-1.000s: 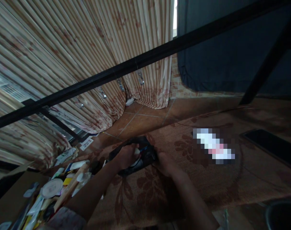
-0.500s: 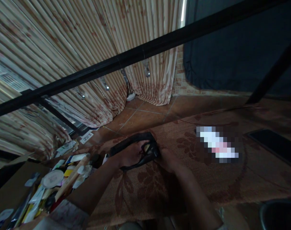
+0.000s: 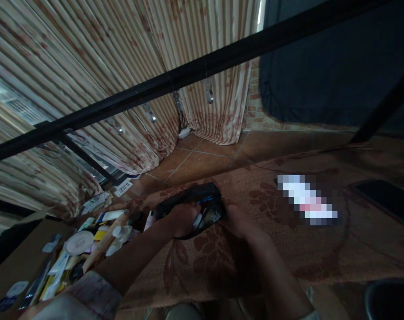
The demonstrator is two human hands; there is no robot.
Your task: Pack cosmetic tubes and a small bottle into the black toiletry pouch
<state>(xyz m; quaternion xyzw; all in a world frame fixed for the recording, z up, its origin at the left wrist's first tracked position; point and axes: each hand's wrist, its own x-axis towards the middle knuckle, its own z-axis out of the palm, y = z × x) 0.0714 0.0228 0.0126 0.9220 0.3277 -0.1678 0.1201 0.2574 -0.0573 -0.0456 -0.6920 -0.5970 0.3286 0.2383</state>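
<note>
A dark, shiny pouch lies on the brown patterned cloth, its mouth open upward. Inside it, a bit of blue and a small whitish item show, too dim to name. My left hand reaches into the opening with its fingers curled; whatever they hold, if anything, is hidden. At the pouch's right end, my right hand grips the edge, its fingertips partly out of sight behind the material.
Left of the pouch, many tubes and bottles crowd around a round white lid beside a cardboard box. To the right lie a pixelated item and a dark flat phone-like slab. A black rail crosses before striped curtains.
My left hand has shifted slightly within the pouch, and a blue bit now shows there. The pouch's far rim sags lower. My right hand stays at its end; the view has shifted slightly.
</note>
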